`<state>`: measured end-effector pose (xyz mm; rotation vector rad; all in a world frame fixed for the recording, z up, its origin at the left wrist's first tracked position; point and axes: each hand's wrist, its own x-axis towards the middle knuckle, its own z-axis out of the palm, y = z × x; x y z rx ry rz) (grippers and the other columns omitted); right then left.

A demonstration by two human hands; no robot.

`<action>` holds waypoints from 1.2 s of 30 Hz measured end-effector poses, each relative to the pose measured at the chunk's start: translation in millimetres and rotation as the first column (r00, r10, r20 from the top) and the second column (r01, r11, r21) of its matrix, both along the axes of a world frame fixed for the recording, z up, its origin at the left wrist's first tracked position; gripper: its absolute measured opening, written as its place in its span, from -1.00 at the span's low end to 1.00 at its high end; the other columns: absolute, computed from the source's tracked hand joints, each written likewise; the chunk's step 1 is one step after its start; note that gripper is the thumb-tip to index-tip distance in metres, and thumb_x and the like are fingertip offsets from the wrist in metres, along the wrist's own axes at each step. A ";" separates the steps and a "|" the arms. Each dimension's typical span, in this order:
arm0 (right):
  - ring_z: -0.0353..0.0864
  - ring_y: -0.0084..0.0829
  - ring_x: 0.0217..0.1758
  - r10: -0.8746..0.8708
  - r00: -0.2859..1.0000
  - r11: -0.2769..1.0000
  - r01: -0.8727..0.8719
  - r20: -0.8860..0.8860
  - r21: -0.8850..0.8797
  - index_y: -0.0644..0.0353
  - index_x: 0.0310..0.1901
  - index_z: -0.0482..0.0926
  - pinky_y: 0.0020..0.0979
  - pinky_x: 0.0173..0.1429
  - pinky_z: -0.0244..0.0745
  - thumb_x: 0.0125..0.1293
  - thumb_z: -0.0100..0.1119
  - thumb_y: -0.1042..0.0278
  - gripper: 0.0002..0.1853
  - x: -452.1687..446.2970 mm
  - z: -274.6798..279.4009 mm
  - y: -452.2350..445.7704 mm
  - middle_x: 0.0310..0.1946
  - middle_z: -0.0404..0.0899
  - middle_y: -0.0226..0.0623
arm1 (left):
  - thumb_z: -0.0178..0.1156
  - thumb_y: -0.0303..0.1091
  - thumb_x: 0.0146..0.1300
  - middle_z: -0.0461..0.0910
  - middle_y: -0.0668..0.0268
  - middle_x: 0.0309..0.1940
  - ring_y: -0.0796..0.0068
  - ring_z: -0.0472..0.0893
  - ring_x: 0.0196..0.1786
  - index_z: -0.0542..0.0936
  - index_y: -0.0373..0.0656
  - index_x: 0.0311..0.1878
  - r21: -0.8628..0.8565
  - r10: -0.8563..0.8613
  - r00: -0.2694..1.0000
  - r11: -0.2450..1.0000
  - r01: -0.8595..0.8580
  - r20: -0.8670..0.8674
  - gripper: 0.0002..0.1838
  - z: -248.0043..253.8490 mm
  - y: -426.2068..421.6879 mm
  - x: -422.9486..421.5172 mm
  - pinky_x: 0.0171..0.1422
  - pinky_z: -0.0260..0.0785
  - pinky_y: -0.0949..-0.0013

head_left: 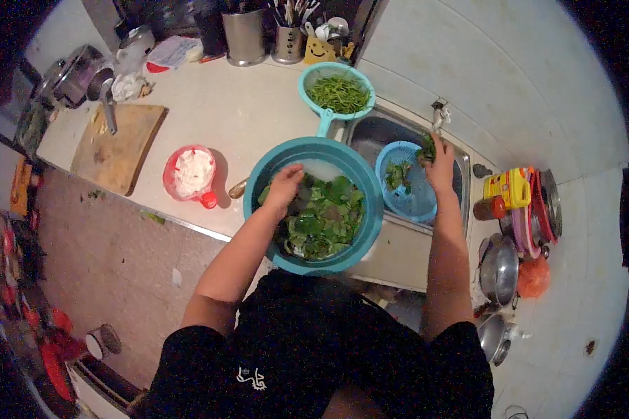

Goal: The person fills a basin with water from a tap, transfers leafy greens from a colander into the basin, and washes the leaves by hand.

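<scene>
A large teal basin (372, 209) in front of me holds water and many green leaves (321, 220). My left hand (286, 187) hangs over the left side of that basin with its fingers curled together; whether anything is between them is hidden. My right hand (438, 166) is over the sink, closed on a small bunch of leafy greens (427, 149). Below it, a blue plastic basket (421, 202) sits in the metal sink (363, 134), with a few leaves (398, 176) inside.
A light teal colander (302, 87) of green beans stands behind the basin. Leftward are a red scoop (208, 199) of white powder and a cutting board (136, 153) with a knife (110, 115). The faucet (438, 115) is behind the sink; a yellow jug (508, 188) and metal bowls (500, 271) stand right.
</scene>
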<state>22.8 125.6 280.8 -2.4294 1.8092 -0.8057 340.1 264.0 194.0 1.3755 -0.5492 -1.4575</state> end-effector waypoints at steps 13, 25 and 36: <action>0.51 -0.23 -0.28 0.128 0.982 0.988 -0.114 0.139 -0.103 0.20 -0.31 0.51 -0.36 -0.16 0.39 -0.16 0.01 0.64 -0.71 7.6 -26.3 -4.2 -0.37 0.51 -0.16 | 0.09 -0.06 0.04 0.12 0.03 0.17 -0.24 0.19 0.07 0.37 0.19 0.07 0.086 -0.194 0.121 0.801 0.593 0.974 -0.53 -14.5 9.0 -56.3 0.15 0.05 -0.09; 0.45 -0.10 -0.15 0.446 0.807 0.798 -0.554 0.387 0.235 0.14 -0.17 0.49 -0.20 -0.02 0.33 -0.07 0.15 0.40 -0.66 168.7 -98.6 83.1 -0.24 0.48 -0.08 | 0.00 -0.48 0.04 0.50 0.05 -0.27 0.09 0.49 -0.18 0.50 -0.17 -0.23 -0.144 -0.011 0.601 0.967 0.209 0.799 -0.80 -6.3 -6.8 -18.0 -0.11 0.33 0.23; 0.47 -0.04 -0.22 0.196 0.947 0.897 -0.278 0.253 0.345 0.13 -0.17 0.48 -0.18 -0.09 0.34 0.02 0.12 0.31 -0.71 173.6 -123.8 73.5 -0.35 0.49 0.02 | 0.21 -0.24 -0.10 0.31 -0.04 0.00 0.01 0.37 0.01 0.36 -0.27 -0.02 -0.085 -0.126 0.561 0.939 0.334 0.818 -0.46 -19.2 -1.9 -2.0 0.09 0.20 0.15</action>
